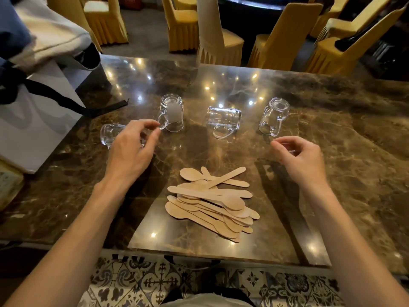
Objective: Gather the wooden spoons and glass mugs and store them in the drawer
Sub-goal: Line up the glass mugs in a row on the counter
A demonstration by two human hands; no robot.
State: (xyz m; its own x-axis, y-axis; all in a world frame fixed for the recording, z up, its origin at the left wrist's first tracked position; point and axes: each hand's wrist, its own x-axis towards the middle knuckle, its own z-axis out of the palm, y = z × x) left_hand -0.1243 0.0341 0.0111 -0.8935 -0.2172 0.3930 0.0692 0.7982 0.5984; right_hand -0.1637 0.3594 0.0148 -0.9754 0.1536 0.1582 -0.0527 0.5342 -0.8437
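Several flat wooden spoons (212, 202) lie in a loose pile on the marble table (354, 173) in front of me. Behind them are glass mugs: one upside down (172, 114), one on its side (223, 120), another upside down (274, 117). One more lies on its side (108, 134), partly hidden under my left hand (132, 151). That hand's thumb and forefinger are slightly apart, right at the handle of the left upside-down mug. My right hand (298, 156) hovers with curled fingers just short of the right mug, holding nothing I can make out. No drawer is in view.
A grey paper bag with black straps (33, 120) stands on the table's left side, with cloth bundles above it. Chairs with yellow covers (219, 41) line the far edge. A patterned tile floor (166, 282) shows below the near edge.
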